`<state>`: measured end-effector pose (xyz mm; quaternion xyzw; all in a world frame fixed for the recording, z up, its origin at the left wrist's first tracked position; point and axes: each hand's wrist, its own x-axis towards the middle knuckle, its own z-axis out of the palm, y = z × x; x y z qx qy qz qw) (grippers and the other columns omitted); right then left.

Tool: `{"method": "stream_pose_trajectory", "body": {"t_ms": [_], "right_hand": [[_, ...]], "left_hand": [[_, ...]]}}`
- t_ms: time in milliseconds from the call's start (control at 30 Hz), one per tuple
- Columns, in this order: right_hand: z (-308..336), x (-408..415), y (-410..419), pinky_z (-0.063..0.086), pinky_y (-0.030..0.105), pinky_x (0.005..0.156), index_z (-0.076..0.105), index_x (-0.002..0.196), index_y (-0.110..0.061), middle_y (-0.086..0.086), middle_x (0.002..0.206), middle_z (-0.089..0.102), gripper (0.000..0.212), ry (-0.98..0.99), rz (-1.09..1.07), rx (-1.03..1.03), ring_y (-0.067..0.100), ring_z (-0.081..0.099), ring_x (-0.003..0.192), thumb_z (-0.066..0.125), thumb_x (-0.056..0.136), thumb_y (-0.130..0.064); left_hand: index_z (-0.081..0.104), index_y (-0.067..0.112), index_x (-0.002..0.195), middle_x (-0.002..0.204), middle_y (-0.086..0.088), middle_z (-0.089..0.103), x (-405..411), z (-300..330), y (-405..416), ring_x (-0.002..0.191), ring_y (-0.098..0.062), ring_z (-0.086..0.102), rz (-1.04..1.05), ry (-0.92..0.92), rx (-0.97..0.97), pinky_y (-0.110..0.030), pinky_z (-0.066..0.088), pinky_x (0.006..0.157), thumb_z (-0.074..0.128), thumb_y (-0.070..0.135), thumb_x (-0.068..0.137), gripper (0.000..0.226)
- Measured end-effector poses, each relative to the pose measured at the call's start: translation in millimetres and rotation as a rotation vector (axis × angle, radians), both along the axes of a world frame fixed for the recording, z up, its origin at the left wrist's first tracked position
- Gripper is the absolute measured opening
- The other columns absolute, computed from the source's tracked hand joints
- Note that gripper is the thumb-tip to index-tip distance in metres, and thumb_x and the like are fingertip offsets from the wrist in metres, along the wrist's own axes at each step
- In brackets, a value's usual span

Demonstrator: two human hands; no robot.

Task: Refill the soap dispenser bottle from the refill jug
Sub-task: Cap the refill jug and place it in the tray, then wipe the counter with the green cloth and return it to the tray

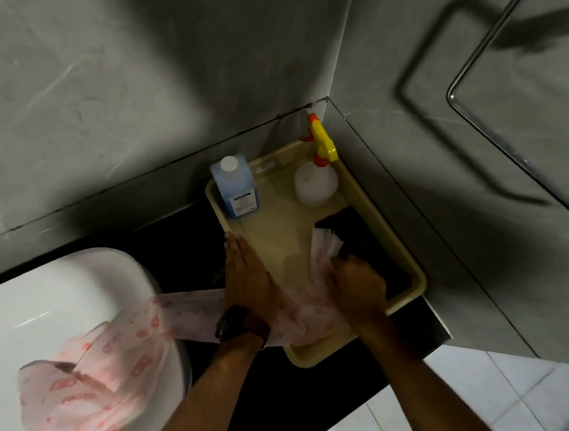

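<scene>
Head view: left hand (245, 277) flat and open on the near-left rim of tray (415, 269), gripping nothing; right hand (358, 284) closed on pink cloth (302, 311) inside tray, apparently wiping. Blue jug (236, 188) capped at tray's far-left corner, spray bottle (316, 181) at far-right; dispenser bottle not identifiable. Judged prep or cleanup, pouring not under way; next: release cloth, reach far-left for jug.

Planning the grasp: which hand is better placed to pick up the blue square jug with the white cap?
Left, probably. The left hand lies flat and unladen on the beige plastic tray's left rim, directly below the blue square jug with the white cap. The right hand is clutching the pink patterned cloth, farther away.
</scene>
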<state>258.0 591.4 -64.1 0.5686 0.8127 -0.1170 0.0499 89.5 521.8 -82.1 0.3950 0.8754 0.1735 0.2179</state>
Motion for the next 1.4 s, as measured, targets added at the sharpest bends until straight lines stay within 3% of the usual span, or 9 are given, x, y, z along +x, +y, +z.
{"method": "stream_pose_trajectory", "body": {"t_ms": [133, 267, 433, 567, 900, 1033, 1167, 1267, 1400], "right_hand": [[-4.2, -22.6, -14.3, 0.042, 0.027, 0.072, 0.074, 0.106, -0.030, -0.001, 0.105, 0.073, 0.032, 0.172, 0.293, -0.231, 0.022, 0.067, 0.096, 0.047, 0.100, -0.046], [-6.2, 5.1, 3.2, 0.050, 0.036, 0.079, 0.075, 0.112, -0.023, 0.008, 0.110, 0.071, 0.022, 0.268, -0.027, -0.012, 0.031, 0.064, 0.105, 0.059, 0.101, -0.032], [-18.1, 24.5, 30.5, 0.053, 0.047, 0.093, 0.050, 0.147, -0.033, 0.010, 0.146, 0.048, 0.054, -0.089, -0.123, -0.077, 0.033, 0.048, 0.133, 0.059, 0.097, -0.053], [-19.3, 24.6, 45.0, 0.053, 0.045, 0.091, 0.059, 0.140, -0.029, 0.010, 0.137, 0.057, 0.036, -0.074, -0.063, -0.031, 0.033, 0.057, 0.124, 0.054, 0.104, -0.031], [35.2, 32.2, 1.3, 0.054, 0.037, 0.078, 0.071, 0.127, -0.010, 0.018, 0.113, 0.071, 0.029, 0.476, -0.095, 0.342, 0.037, 0.068, 0.097, 0.066, 0.100, -0.017], [57.5, 29.9, -41.8, 0.055, 0.037, 0.069, 0.075, 0.120, -0.005, 0.018, 0.096, 0.071, 0.025, 0.637, 0.009, 0.436, 0.036, 0.068, 0.080, 0.072, 0.095, -0.009], [70.0, 25.5, -110.8, 0.053, 0.035, 0.084, 0.074, 0.125, -0.010, 0.012, 0.107, 0.072, 0.030, 0.721, 0.021, 0.303, 0.030, 0.067, 0.093, 0.071, 0.095, -0.012], [73.2, 16.8, -175.8, 0.057, 0.036, 0.088, 0.075, 0.122, -0.010, 0.010, 0.109, 0.074, 0.030, 0.802, 0.052, 0.225, 0.027, 0.070, 0.095, 0.073, 0.093, -0.008], [76.8, 8.1, -257.8, 0.049, 0.009, 0.075, 0.077, 0.120, -0.011, 0.002, 0.100, 0.072, 0.028, 0.901, 0.059, 0.099, 0.013, 0.068, 0.087, 0.074, 0.093, -0.008]], "left_hand": [[-0.008, -0.003, 0.155, 0.165, -0.022, -0.014, -1.0, 1.8, 3.6, 0.155, -0.034, -0.006, -0.007, 0.017, -0.041, -0.041, 0.005, 0.127, 0.033, 0.003, 0.101, 0.068], [-0.007, -0.004, 0.155, 0.165, -0.022, -0.012, 0.1, 1.6, 3.9, 0.155, -0.034, -0.005, -0.015, 0.056, -0.059, -0.041, 0.005, 0.127, 0.028, 0.009, 0.104, 0.063], [-0.007, -0.003, 0.155, 0.166, -0.021, -0.013, -1.6, 0.5, 3.8, 0.155, -0.034, -0.006, -0.025, 0.044, -0.086, -0.039, 0.002, 0.127, 0.033, 0.016, 0.103, 0.069], [-0.006, -0.001, 0.156, 0.166, -0.019, -0.013, 0.0, 4.2, 2.1, 0.155, -0.032, -0.006, -0.031, 0.023, -0.085, -0.037, 0.001, 0.125, 0.032, 0.029, 0.105, 0.071], [-0.004, 0.002, 0.157, 0.167, -0.017, -0.008, 11.4, 27.0, -33.2, 0.156, -0.029, -0.002, -0.078, -0.009, 0.032, -0.031, -0.004, 0.121, 0.034, 0.038, 0.102, 0.076], [0.015, -0.007, 0.154, 0.164, -0.028, 0.008, 25.9, 44.5, -77.2, 0.154, -0.038, 0.013, -0.086, 0.087, 0.105, -0.036, 0.011, 0.124, 0.039, 0.031, 0.102, 0.069], [0.016, -0.002, 0.155, 0.164, -0.024, 0.015, 43.0, 59.8, -143.1, 0.151, -0.035, 0.024, -0.082, 0.088, 0.186, -0.039, 0.027, 0.123, 0.026, 0.039, 0.097, 0.071], [0.016, 0.001, 0.156, 0.165, -0.020, 0.017, 55.9, 65.4, -208.1, 0.152, -0.031, 0.022, -0.055, 0.095, 0.246, -0.038, 0.020, 0.125, 0.028, 0.040, 0.099, 0.070], [0.015, 0.001, 0.157, 0.167, -0.015, 0.012, 66.0, 53.8, -298.0, 0.155, -0.024, 0.014, -0.087, 0.118, 0.279, -0.034, 0.017, 0.126, 0.030, 0.036, 0.103, 0.066]]}}
